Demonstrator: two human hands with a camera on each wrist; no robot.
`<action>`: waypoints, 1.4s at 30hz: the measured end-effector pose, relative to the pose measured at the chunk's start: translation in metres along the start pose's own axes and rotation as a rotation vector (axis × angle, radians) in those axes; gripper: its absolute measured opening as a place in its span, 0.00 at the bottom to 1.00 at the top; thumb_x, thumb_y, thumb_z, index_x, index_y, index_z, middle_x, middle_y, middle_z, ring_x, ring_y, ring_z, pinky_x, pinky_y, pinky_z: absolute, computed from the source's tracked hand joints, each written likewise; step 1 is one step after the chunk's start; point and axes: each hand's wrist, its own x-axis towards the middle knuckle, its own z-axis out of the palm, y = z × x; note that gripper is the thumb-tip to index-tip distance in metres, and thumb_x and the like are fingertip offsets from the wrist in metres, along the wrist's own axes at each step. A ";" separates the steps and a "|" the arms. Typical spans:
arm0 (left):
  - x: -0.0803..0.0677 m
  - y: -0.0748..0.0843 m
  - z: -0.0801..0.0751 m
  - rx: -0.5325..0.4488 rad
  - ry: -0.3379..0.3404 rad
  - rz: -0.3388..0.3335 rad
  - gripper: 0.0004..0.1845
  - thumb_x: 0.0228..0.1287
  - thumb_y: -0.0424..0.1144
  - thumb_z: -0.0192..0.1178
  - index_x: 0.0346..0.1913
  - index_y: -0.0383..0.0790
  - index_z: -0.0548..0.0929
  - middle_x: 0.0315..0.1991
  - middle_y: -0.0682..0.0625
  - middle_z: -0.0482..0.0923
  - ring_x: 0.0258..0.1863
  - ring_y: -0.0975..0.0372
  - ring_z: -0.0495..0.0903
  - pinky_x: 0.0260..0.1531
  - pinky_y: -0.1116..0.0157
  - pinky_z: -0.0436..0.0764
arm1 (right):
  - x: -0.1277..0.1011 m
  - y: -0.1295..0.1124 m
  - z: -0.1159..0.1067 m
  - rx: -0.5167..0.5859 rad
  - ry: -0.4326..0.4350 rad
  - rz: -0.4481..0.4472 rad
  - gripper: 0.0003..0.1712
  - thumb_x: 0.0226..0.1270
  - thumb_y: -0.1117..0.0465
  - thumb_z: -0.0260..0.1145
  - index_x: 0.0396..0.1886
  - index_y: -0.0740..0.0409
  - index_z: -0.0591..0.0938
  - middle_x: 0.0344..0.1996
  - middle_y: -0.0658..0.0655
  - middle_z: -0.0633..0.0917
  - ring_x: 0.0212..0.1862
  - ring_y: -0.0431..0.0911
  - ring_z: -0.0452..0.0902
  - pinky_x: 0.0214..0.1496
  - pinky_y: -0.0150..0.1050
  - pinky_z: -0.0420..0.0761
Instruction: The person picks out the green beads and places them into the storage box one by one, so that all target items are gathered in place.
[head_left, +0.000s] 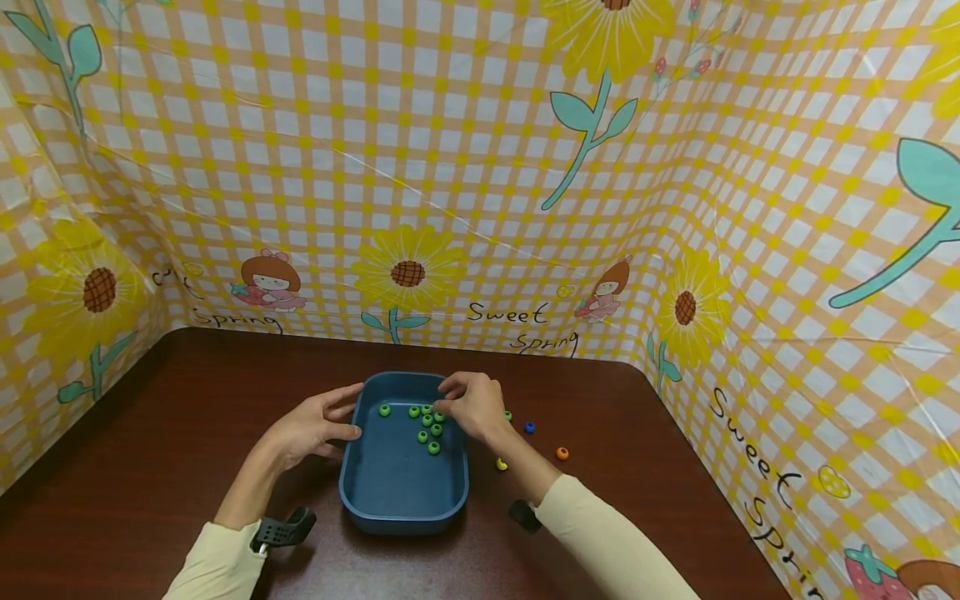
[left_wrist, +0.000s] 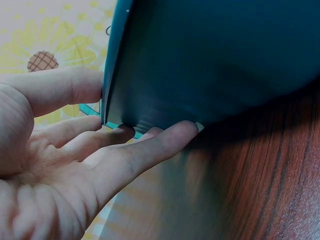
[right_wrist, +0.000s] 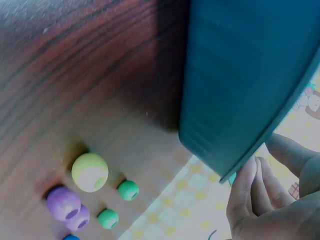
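Observation:
A blue rectangular tray stands on the table, with several green beads gathered in its far right part and a lone green bead toward the far left. At the tray's left side, my left hand rests its extended fingers against the outer wall and rim. My right hand reaches over the far right rim, thumb and index finger spread slightly apart just above the beads. From the right wrist view, the right fingertips are partly hidden behind the tray wall.
Right of the tray lie loose beads: a yellow bead, an orange bead, a blue bead and a green bead. Purple beads show in the right wrist view. A checked sunflower cloth walls the table's back and sides.

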 end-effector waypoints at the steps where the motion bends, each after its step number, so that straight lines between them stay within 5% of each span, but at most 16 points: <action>1: 0.000 0.000 0.000 -0.002 -0.001 0.000 0.42 0.69 0.27 0.61 0.81 0.36 0.52 0.76 0.28 0.55 0.65 0.33 0.73 0.49 0.40 0.84 | 0.000 0.000 -0.002 0.002 0.004 -0.001 0.12 0.59 0.62 0.77 0.43 0.58 0.89 0.31 0.56 0.90 0.34 0.47 0.83 0.32 0.36 0.82; 42: -0.001 0.000 0.000 -0.012 -0.003 0.011 0.43 0.68 0.26 0.61 0.81 0.35 0.51 0.77 0.27 0.55 0.65 0.32 0.73 0.48 0.41 0.84 | -0.008 0.054 -0.034 -0.122 0.065 0.100 0.14 0.58 0.62 0.77 0.44 0.60 0.90 0.35 0.58 0.90 0.34 0.47 0.86 0.37 0.43 0.83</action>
